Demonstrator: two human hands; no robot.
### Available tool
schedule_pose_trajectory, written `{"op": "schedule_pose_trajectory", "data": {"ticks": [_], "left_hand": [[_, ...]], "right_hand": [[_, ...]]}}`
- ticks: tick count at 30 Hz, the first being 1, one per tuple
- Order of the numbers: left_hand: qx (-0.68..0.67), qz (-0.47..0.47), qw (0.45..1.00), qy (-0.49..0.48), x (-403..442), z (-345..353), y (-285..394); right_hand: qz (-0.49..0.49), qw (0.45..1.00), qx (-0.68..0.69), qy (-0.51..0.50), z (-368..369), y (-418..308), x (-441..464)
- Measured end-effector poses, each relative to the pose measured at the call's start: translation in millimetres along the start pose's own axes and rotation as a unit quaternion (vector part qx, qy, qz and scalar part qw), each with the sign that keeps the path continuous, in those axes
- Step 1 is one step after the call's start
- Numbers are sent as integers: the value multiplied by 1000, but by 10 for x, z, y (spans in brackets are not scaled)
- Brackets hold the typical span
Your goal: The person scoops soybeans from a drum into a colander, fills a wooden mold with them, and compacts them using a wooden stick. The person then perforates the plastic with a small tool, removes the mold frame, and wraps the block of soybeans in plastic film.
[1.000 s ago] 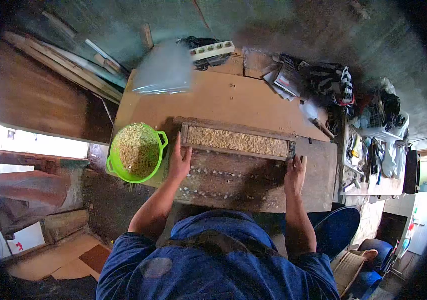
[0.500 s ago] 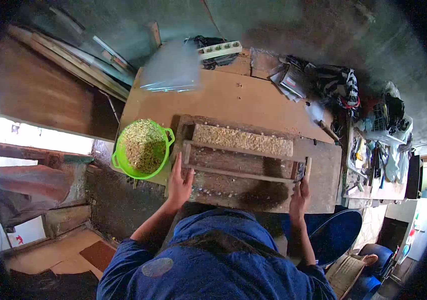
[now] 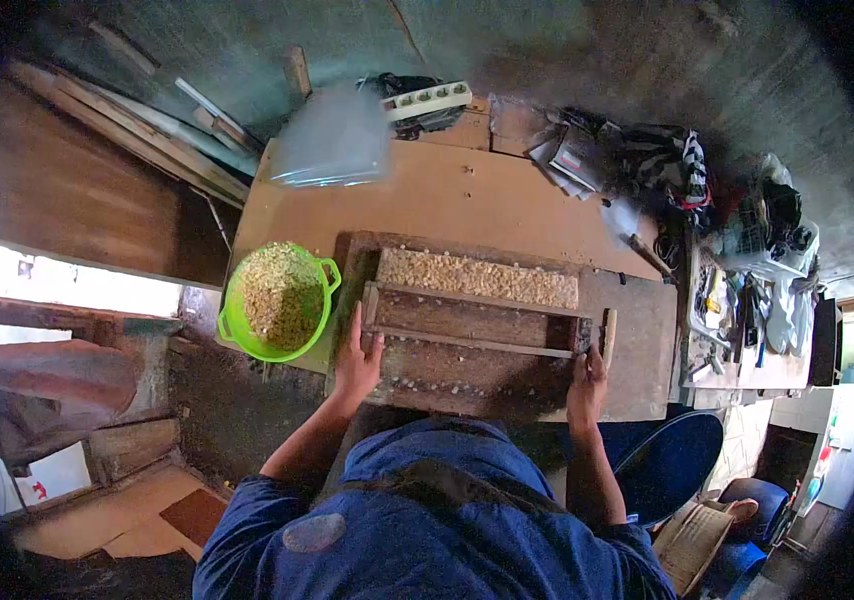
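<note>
A long, narrow wooden frame (image 3: 477, 341) lies over the dark wooden board (image 3: 427, 393), just in front of a rectangular slab of pale, grainy pieces (image 3: 477, 279). My left hand (image 3: 355, 368) grips the frame's left end, fingers stretched along its outer side and thumb by the near corner. At the opposite end, my right hand (image 3: 587, 393) has its fingers closed around the near right corner. A short wooden stick (image 3: 610, 338) lies just right of those fingers. To the left stands a bright green bowl (image 3: 287, 352) with two handles, partly filled with similar pale pieces (image 3: 282, 275).
Along the table's (image 3: 427, 190) far side are a clear plastic bag (image 3: 332, 140), a power strip (image 3: 429, 100) and some papers (image 3: 567, 165). Tools (image 3: 722, 300) and bags crowd a side surface at right. A blue bin (image 3: 682, 465) stands below the near right edge.
The frame's right end has shifted left with my right hand, opening a gap to the short stick. My left hand stays at the left end. The view has shifted slightly.
</note>
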State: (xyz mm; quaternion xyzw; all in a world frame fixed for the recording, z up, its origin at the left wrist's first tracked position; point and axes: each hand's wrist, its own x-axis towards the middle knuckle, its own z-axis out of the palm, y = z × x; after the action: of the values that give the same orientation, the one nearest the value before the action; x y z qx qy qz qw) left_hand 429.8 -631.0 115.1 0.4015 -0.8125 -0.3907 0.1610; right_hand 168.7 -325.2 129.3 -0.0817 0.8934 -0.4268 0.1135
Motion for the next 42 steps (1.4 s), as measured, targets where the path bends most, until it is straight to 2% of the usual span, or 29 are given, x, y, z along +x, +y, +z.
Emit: {"op": "schedule_pose_trajectory", "data": {"ticks": [1, 4, 9, 14, 18, 21, 23, 30, 32, 33, 38, 42], "left_hand": [[15, 32, 999, 19, 4, 24, -24], [-27, -7, 1000, -5, 8, 29, -2], [-21, 17, 1000, 10, 31, 101, -81], [4, 19, 1000, 10, 23, 107, -87], [5, 26, 1000, 11, 31, 114, -90], [6, 30, 999, 12, 33, 122, -99], [-11, 24, 1000, 9, 26, 112, -67], [-28, 3, 1000, -7, 30, 92, -4], [-28, -4, 1000, -8, 17, 99, -18], [-22, 3, 1000, -6, 21, 110, -42], [-14, 1, 1000, -8, 30, 140, -104], [-13, -7, 1000, -6, 32, 155, -96]], "right_hand": [[1, 1000, -2, 10, 23, 34, 13], [-7, 1000, 8, 24, 64, 116, 36], [-27, 999, 23, 34, 90, 201, 86], [-8, 1000, -12, -5, 70, 272, 113], [-29, 999, -26, 12, 81, 185, 131], [-51, 998, 36, -10, 80, 220, 138], [-31, 999, -43, 9, 45, 36, 84], [-39, 997, -66, 9, 40, 26, 89], [29, 999, -24, -10, 27, -84, 82], [28, 999, -23, -10, 42, -22, 90], [-54, 994, -97, 10, 38, 47, 76], [-65, 996, -60, -2, 30, 6, 75]]}}
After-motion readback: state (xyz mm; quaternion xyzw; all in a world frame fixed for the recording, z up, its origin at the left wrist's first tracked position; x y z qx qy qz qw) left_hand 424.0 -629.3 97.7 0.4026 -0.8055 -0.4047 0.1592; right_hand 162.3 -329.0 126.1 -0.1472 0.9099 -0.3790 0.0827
